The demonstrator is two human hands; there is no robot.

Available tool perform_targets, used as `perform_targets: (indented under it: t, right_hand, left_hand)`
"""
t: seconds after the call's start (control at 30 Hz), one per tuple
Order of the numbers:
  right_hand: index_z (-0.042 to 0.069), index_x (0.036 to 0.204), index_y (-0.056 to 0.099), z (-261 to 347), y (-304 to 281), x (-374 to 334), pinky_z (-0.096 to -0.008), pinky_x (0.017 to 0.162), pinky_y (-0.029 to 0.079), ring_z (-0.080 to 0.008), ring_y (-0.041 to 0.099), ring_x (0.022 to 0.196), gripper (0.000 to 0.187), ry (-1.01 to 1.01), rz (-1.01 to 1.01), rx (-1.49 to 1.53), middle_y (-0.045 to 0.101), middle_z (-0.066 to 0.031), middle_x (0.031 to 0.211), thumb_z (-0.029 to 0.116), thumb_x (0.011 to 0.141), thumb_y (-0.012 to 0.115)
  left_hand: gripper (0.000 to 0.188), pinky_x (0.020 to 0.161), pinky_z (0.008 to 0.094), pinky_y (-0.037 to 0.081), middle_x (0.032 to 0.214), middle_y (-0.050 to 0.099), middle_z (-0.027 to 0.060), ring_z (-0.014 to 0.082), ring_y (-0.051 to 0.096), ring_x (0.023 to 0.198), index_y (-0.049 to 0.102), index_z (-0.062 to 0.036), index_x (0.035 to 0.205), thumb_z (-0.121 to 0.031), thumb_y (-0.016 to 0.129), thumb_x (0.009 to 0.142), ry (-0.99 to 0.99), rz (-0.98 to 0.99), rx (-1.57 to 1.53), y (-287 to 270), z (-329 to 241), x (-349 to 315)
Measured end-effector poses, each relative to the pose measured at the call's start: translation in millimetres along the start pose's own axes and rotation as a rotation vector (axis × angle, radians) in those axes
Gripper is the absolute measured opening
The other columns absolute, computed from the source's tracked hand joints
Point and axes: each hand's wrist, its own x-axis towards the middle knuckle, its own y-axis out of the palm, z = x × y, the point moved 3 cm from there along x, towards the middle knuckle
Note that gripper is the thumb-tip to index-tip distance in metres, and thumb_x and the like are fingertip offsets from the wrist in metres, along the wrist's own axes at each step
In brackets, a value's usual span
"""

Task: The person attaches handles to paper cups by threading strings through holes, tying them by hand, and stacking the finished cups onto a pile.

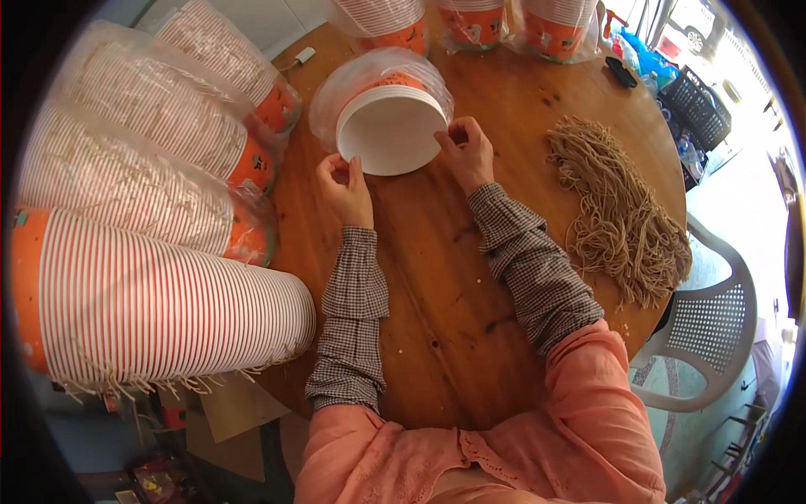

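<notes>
A short stack of paper buckets (390, 130) lies on its side on the round wooden table, white insides facing me. Their orange outer walls show behind the rim, and a clear plastic bag (329, 105) is bunched around them. My left hand (346, 191) pinches at the lower left of the front rim, its fingers curled. At the right side of that rim, my right hand (468, 153) is closed in a similar pinch. Whether either hand also grips a strand or some film is too small to make out.
Long nested stacks of striped buckets (168, 294) lie at the left, several in plastic bags, one trailing strings. More bagged stacks (554, 29) stand at the far edge. A heap of tan cords (617, 210) covers the table's right side, near a grey plastic chair (714, 328).
</notes>
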Motion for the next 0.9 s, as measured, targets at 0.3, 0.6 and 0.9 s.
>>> perform_targets:
  t: [0.3,0.6,0.9]
  right_hand:
    - [0.003,0.086,0.055,-3.0,0.2,3.1,-0.0320,0.065,0.050,-0.0197,0.059,0.067,0.020,0.016,-0.002,-0.087,0.061,-0.0097,0.074,0.014,0.079,0.070]
    - [0.006,0.112,0.060,9.3,-7.4,-14.3,-0.0300,0.064,0.050,-0.0168,0.060,0.066,0.033,-0.102,0.030,-0.065,0.064,-0.0105,0.087,0.009,0.079,0.064]
    - [0.006,0.116,0.061,32.7,-31.2,-58.4,-0.0292,0.063,0.050,-0.0168,0.059,0.065,0.038,-0.078,0.068,0.000,0.063,-0.0113,0.096,0.007,0.078,0.059]
  left_hand:
    - [0.023,0.072,0.0290,0.048,0.086,0.059,0.0052,0.0154,0.056,0.077,0.055,0.0004,0.096,-0.012,0.070,0.084,-0.127,0.065,0.096,1.0,9.8,3.8]
    - [0.027,0.075,0.0319,0.050,0.096,0.065,0.0105,0.0192,0.063,0.085,0.058,0.0032,0.109,-0.005,0.061,0.084,-0.079,0.113,-0.028,-5.7,4.1,-16.8]
    - [0.040,0.079,0.0342,0.052,0.101,0.067,0.0167,0.0259,0.067,0.090,0.056,0.0051,0.115,-0.022,0.063,0.086,-0.290,0.257,0.057,-32.3,-17.0,-60.0]
